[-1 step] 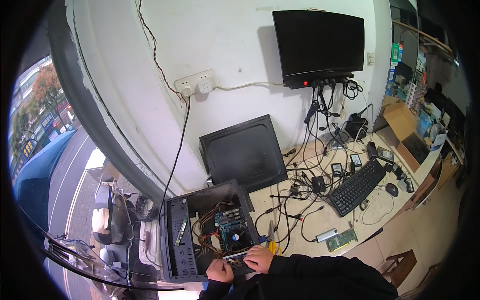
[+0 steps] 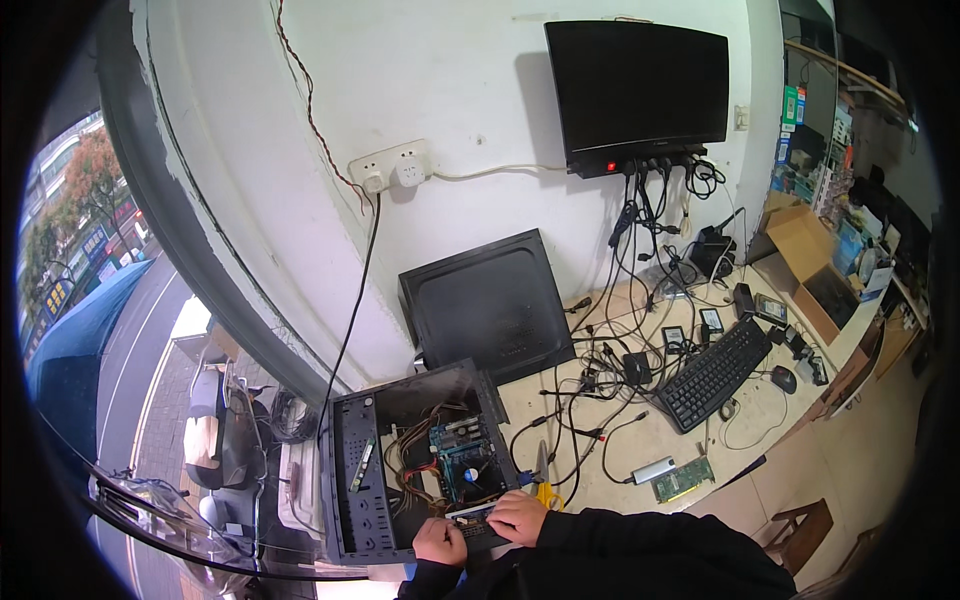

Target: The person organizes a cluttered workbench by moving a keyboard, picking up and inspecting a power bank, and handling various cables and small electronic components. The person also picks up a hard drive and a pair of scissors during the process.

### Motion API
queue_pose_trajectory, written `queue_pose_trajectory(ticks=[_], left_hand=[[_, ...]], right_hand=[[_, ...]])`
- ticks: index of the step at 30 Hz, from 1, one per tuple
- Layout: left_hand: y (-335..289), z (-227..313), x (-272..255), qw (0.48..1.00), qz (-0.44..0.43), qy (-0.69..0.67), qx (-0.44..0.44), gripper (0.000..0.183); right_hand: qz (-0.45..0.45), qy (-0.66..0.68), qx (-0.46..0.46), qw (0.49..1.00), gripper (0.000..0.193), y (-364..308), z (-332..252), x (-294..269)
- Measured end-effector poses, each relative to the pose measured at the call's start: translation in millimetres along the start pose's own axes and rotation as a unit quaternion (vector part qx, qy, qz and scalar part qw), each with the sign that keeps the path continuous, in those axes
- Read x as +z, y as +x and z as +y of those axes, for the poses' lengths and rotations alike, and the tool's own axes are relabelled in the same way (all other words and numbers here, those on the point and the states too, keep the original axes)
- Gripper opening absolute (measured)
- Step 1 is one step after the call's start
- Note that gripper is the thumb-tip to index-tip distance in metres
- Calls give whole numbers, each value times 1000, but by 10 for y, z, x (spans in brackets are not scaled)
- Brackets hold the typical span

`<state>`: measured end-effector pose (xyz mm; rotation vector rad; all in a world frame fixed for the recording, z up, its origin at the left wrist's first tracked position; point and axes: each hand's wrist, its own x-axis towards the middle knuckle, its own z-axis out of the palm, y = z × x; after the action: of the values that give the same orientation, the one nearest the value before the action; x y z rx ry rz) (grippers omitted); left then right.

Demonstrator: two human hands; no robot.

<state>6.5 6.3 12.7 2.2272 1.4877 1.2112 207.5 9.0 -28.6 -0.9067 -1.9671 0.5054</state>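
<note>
In the head view, a black sheet-metal computer case (image 2: 352, 500) lies open on its side at the near left of the pale, scuffed tabletop (image 2: 622, 445), its left strip pierced with rounded holes. Inside are a blue-green circuit board (image 2: 449, 441) with a round blue-and-white centre on its cooler and a loose bundle of thin brown, red and black wires (image 2: 408, 452). A narrow, flat metallic strip (image 2: 363, 465) lies slantwise on the perforated part.

The person's left hand (image 2: 440, 541) is at the case's near edge, fingers curled inward; whether they grip anything cannot be told. The right hand (image 2: 517, 518) is at the near right corner, fingers bent and slightly parted over a flat part there; a firm hold cannot be made out.

Just beyond the right hand are scissors with glossy yellow looped handles (image 2: 547, 495). Farther right lie a smooth silver oblong device (image 2: 653, 470) and a flat green circuit card (image 2: 685, 481). A smooth black metal panel with a raised border (image 2: 487, 305) leans against the white wall (image 2: 470, 210).
</note>
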Motion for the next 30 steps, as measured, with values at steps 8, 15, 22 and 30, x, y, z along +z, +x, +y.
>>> queue_pose_trajectory(ticks=[8, 15, 22, 30], left_hand=[[-11, 3, 4, 1000, -9, -1, -13, 7], [-76, -75, 59, 1000, -7, 8, -22, 7], [-121, -73, 58, 999, -12, 1, -33, 8], [-79, -27, 63, 999, -26, 23, -37, 9]], right_hand=[[14, 14, -5, 1000, 10, -29, 39, 39], [26, 19, -20, 999, 11, -10, -11, 19], [22, 19, -24, 999, 8, -41, -3, 30], [51, -2, -38, 998, 8, -41, 11, 70]])
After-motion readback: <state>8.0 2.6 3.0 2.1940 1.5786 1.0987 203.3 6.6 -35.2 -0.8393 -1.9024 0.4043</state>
